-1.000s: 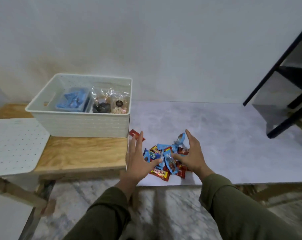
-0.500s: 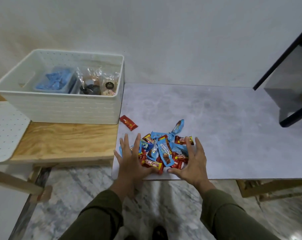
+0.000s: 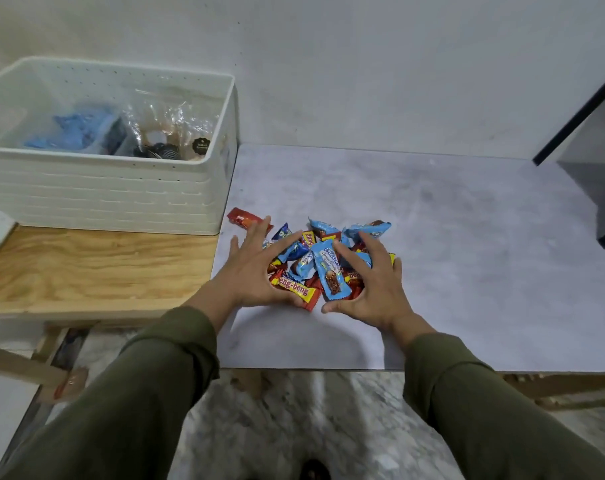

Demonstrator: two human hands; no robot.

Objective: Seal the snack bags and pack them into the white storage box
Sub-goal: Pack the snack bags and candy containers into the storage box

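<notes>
A heap of small wrapped snacks [image 3: 323,263], glossy blue and red foil packets with crimped ends, lies on the smooth grey marbled tabletop [image 3: 467,244] between the two hands. The left hand [image 3: 256,271] rests on the heap's left side with fingers spread and straight; the right hand [image 3: 372,285] cups the right side, fingers splayed and lightly bent, thumb on the table. Just beyond the left fingertips lies a lone red packet [image 3: 243,217]. Further left of that hand, on a pale wood-grain board [image 3: 96,268], stands the white storage box [image 3: 103,199], ribbed and perforated plastic, holding crinkly clear bags [image 3: 169,133] and blue items [image 3: 69,129].
</notes>
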